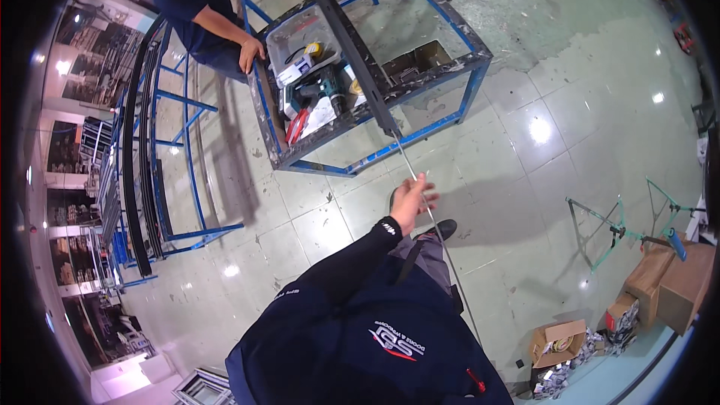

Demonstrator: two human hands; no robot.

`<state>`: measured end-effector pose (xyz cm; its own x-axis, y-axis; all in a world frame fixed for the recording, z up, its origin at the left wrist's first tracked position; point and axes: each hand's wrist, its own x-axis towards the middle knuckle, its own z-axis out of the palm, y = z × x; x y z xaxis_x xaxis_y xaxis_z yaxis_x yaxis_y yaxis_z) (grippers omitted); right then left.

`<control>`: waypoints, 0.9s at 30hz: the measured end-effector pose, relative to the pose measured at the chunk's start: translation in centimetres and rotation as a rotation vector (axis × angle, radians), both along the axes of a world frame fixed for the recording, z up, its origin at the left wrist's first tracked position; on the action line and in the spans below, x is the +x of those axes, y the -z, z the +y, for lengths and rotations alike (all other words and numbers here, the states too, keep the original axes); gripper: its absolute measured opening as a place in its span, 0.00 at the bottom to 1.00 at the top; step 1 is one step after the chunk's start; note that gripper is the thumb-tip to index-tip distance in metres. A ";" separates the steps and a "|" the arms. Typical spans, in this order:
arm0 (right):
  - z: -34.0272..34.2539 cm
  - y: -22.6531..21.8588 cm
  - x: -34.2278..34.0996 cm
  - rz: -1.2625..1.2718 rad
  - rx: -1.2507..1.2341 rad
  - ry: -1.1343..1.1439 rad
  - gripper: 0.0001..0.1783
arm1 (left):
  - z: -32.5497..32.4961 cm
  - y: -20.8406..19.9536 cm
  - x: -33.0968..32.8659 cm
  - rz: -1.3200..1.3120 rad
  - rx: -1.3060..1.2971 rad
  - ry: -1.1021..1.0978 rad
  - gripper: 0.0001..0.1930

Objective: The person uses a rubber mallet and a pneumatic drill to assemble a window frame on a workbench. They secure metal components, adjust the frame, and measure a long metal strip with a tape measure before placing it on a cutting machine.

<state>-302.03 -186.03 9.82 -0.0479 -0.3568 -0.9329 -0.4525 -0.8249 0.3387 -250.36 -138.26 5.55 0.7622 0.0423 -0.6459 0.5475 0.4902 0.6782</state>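
My left hand (pixel 410 201) is stretched out before me, its thumb and fingers loosely curled around a long thin strip (pixel 454 279). The strip is pale and narrow. It runs from the near end of a dark, long profile (pixel 360 67), through my hand, and down past my right side. The profile lies lengthwise across a blue-and-black metal work frame (pixel 300 156), its near end sticking out past the frame's edge. My right hand is out of view.
A clear plastic bin (pixel 296 34), a cordless drill (pixel 331 88) and red-handled tool (pixel 297 126) sit on the frame. A co-worker's hand (pixel 251 52) rests at its left edge. Left stands a blue rack (pixel 196 180) with dark profiles. Cardboard boxes (pixel 556 343) and green stands (pixel 616 231) are at right.
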 end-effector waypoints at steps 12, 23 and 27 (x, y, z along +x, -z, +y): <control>12.5 -0.6 12.8 -0.826 0.504 0.153 0.34 | -10.2 3.4 -18.9 0.251 0.104 0.381 0.23; 19.0 11.4 11.8 -0.867 0.296 -0.382 0.38 | -3.4 -4.9 -27.9 -0.450 0.175 0.493 0.18; 28.2 10.1 16.7 -1.212 0.339 -0.096 0.30 | 5.0 -10.0 -28.2 -0.615 0.228 0.318 0.23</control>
